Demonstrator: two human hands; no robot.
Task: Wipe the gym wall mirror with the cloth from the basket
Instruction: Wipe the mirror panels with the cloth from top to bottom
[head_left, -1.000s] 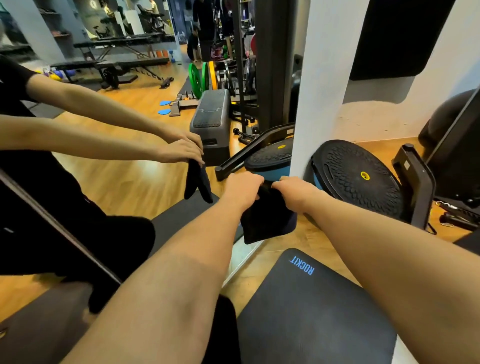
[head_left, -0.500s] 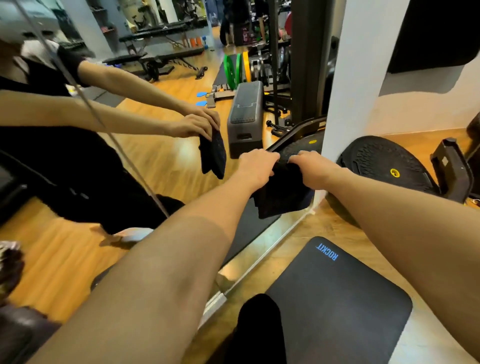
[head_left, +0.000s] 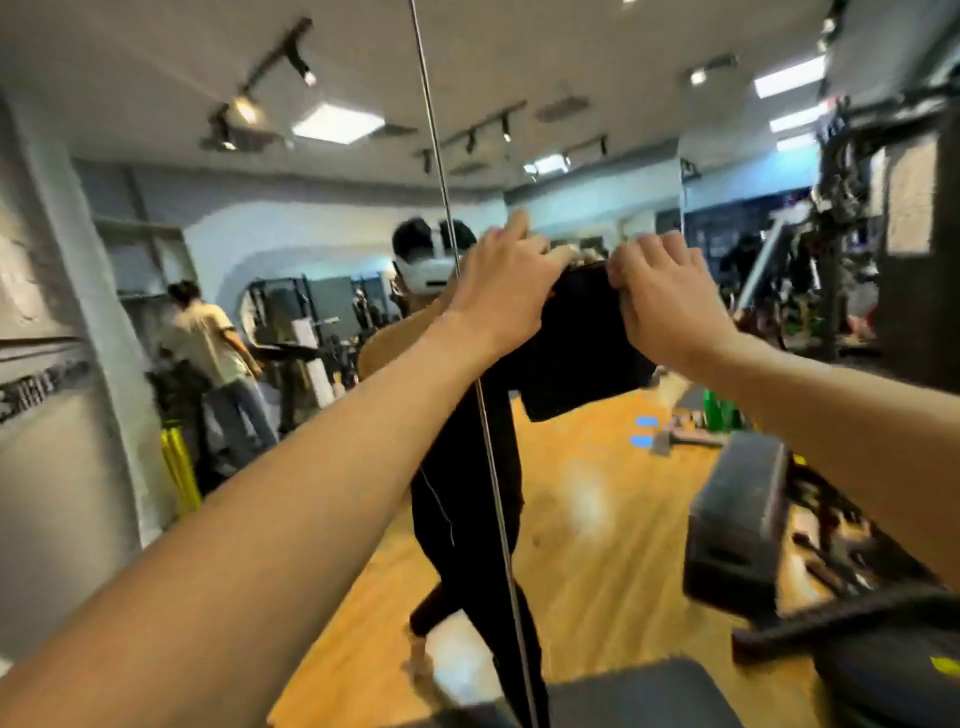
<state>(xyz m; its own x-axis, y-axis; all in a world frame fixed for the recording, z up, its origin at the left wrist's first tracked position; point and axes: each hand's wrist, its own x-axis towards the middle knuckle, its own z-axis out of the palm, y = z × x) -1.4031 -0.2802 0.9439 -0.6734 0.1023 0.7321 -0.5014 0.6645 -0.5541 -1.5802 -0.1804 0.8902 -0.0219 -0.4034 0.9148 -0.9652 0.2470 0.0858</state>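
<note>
The dark cloth (head_left: 582, 343) is held up high against the wall mirror (head_left: 597, 519), pinched along its top edge by both hands: the left hand (head_left: 506, 283) is closed on the upper left corner, the right hand (head_left: 667, 299) on the upper right, with the rest of the cloth hanging free below. Whether the fabric is pressed flat on the glass or held just off it cannot be told, since the frame is blurred.

Several slips can be foreseen from this hold. Because only the top edge is gripped, the loose lower part may fold or trail, so that streaks are left rather than a clean pass. If pressure is applied through the fingertips alone, knuckles may be dragged over the glass and prints smeared on. The vertical seam (head_left: 488, 415) between mirror panels (just left of the cloth) could snag an edge. With both arms stretched forward, balance may be lost near the bench (head_left: 737, 519) at lower right.
</note>
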